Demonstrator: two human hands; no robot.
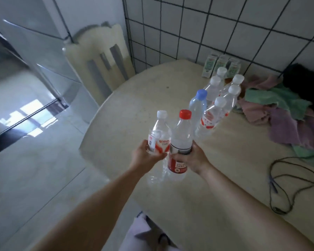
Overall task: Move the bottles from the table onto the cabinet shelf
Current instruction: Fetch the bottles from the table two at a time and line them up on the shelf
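While six bottles point(214, 104) wait upper right on the tabletop point(198, 187), the left hand point(145, 154) grips a white-capped bottle point(159, 140) and the right hand point(192, 158) a red-capped bottle point(181, 142), both lifted at frame centre, likely for carrying.

Single head-worn view, angled steeply down, close over the table point(152, 98).

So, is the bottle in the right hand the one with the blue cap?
No, the right hand holds the red-capped bottle, while the blue-capped bottle stands on the table.
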